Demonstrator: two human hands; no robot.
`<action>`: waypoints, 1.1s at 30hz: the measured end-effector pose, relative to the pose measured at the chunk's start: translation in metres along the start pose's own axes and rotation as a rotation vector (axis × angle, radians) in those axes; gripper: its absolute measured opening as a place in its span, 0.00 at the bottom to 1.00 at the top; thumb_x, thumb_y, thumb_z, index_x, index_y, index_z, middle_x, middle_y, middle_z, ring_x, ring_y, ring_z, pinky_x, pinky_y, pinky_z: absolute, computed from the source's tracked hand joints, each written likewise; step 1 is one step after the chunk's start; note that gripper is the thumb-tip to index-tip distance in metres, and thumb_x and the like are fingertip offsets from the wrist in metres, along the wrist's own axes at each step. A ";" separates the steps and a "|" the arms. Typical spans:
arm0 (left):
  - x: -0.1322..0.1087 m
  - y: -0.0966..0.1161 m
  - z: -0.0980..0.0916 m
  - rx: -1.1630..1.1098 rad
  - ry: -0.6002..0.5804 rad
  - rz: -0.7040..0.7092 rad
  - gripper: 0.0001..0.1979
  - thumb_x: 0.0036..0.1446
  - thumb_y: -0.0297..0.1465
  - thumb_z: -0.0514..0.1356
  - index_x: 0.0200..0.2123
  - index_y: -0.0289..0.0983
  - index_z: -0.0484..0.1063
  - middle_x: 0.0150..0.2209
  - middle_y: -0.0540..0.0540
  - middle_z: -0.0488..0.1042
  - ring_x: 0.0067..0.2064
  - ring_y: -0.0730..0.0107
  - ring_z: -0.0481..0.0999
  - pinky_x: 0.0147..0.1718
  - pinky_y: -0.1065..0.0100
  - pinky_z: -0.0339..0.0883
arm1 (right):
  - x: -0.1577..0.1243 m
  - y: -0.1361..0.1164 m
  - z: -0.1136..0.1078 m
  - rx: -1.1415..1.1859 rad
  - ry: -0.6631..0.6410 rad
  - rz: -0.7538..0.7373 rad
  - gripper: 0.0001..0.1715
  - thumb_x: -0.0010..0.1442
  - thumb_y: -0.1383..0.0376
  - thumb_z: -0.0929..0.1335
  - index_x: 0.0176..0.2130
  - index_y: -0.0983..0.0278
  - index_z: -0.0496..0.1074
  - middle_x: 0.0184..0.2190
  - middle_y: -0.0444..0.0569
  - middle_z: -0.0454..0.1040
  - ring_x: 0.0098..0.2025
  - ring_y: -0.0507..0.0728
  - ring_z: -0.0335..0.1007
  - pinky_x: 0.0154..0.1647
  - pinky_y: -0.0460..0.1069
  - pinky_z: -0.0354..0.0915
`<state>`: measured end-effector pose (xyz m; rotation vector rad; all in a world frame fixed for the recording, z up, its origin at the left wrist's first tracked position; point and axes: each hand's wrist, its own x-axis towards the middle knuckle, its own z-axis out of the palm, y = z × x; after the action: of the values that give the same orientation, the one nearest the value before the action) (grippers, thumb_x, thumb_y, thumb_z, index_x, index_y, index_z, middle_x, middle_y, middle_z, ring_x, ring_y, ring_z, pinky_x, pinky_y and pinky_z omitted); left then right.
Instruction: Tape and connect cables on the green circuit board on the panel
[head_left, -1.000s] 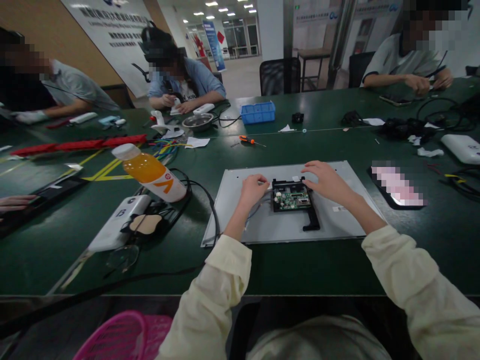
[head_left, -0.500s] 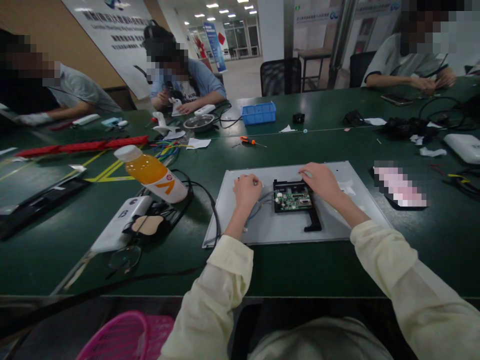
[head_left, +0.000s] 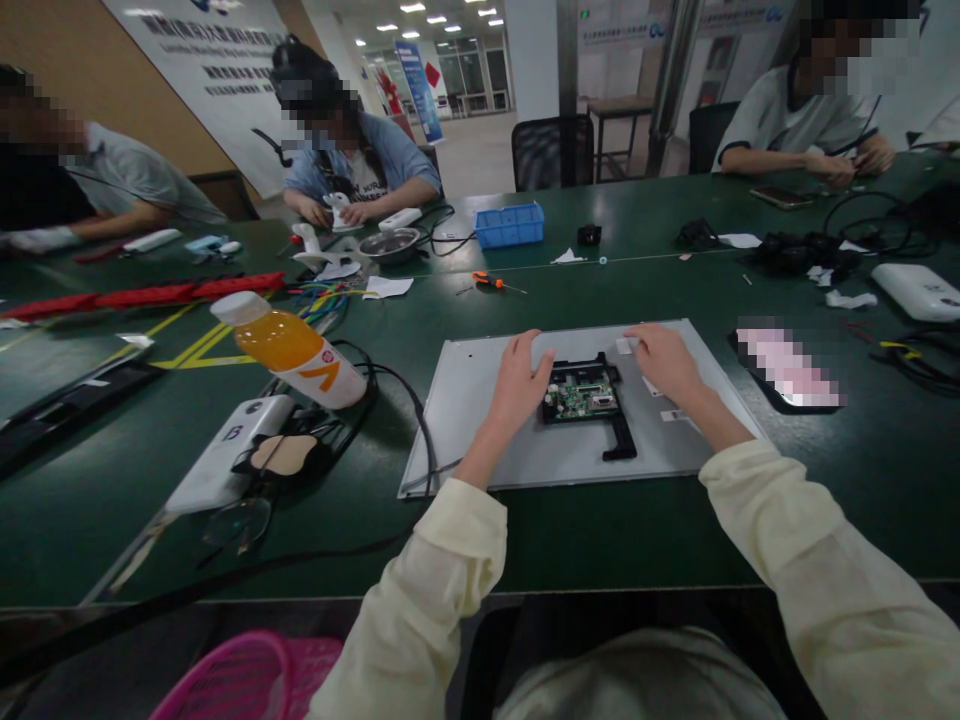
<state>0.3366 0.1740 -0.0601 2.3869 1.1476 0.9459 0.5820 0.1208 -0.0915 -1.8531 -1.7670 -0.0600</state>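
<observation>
A light grey flat panel [head_left: 472,420] lies on the green table in front of me. On it sits a black plastic bracket [head_left: 620,437] framing a green circuit board [head_left: 583,398]. My left hand [head_left: 517,385] is at the bracket's left edge, fingers stretched away from me and thumb apart, with nothing visible in it. My right hand [head_left: 666,362] is over the panel just right of the bracket, fingers loosely extended. Small white labels [head_left: 673,415] show on the panel near this hand. The cable left of the board is mostly hidden behind my left hand.
An orange drink bottle [head_left: 300,350], a white power bank [head_left: 229,450] and glasses [head_left: 238,522] lie to the left. A phone [head_left: 787,370] is at the right. Beyond the panel are an orange-black screwdriver [head_left: 489,281] and a blue basket [head_left: 509,226]. Several people sit around the table.
My left hand has moved right to the bracket, its curled fingers now opened out. My right hand has shifted right, away from the bracket's upper corner. The view has turned slightly.
</observation>
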 end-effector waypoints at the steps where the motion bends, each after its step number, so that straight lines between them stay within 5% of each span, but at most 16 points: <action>1: -0.002 0.004 0.002 -0.018 -0.026 0.010 0.20 0.64 0.36 0.49 0.56 0.35 0.59 0.56 0.38 0.66 0.60 0.62 0.63 0.60 0.60 0.56 | 0.000 0.000 0.000 0.015 0.019 -0.015 0.22 0.58 0.74 0.59 0.47 0.69 0.73 0.49 0.57 0.74 0.52 0.61 0.68 0.56 0.55 0.61; 11: -0.019 0.014 0.017 0.083 -0.204 0.096 0.27 0.60 0.36 0.54 0.61 0.33 0.54 0.61 0.35 0.59 0.64 0.55 0.57 0.63 0.54 0.52 | -0.004 -0.004 0.008 -0.043 -0.111 -0.101 0.16 0.62 0.66 0.61 0.46 0.65 0.73 0.47 0.56 0.74 0.51 0.61 0.67 0.52 0.55 0.62; 33: -0.018 0.015 0.018 0.091 -0.203 0.103 0.25 0.61 0.36 0.53 0.59 0.34 0.56 0.59 0.36 0.62 0.62 0.56 0.59 0.61 0.55 0.54 | -0.004 -0.009 0.011 -0.155 -0.055 -0.038 0.11 0.63 0.65 0.61 0.36 0.64 0.72 0.36 0.55 0.76 0.41 0.61 0.69 0.41 0.53 0.61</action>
<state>0.3490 0.1504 -0.0731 2.5677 1.0205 0.6745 0.5692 0.1212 -0.0986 -1.9462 -1.8820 -0.1666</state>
